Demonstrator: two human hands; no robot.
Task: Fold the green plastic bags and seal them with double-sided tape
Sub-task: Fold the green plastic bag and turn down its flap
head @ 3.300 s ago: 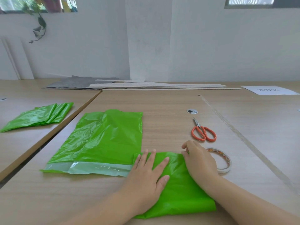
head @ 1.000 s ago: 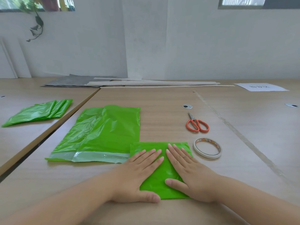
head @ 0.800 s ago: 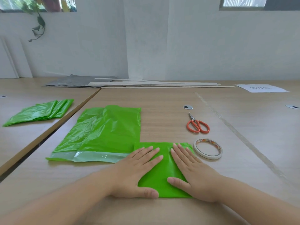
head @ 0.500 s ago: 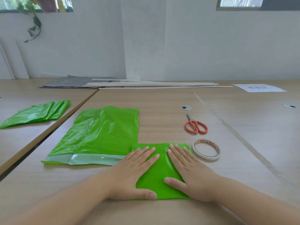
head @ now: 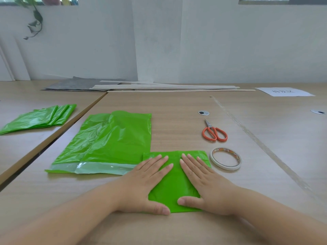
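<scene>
Both hands have come together since the earliest frame. The left hand [head: 145, 184] and the right hand [head: 205, 183] lie flat with straight fingers, grasping nothing and pressing on the folded bag [head: 174, 188] at lower centre. Just right of it lies the tape roll [head: 225, 167], and above that the scissors [head: 212, 128]. An unfolded bag [head: 113, 138] lies just left, and more bags [head: 39, 118] lie far left.

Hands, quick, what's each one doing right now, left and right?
Left hand: open, fingers straight, pressing flat on the folded green bag.
Right hand: open, fingers straight, pressing flat on the same bag.
</scene>
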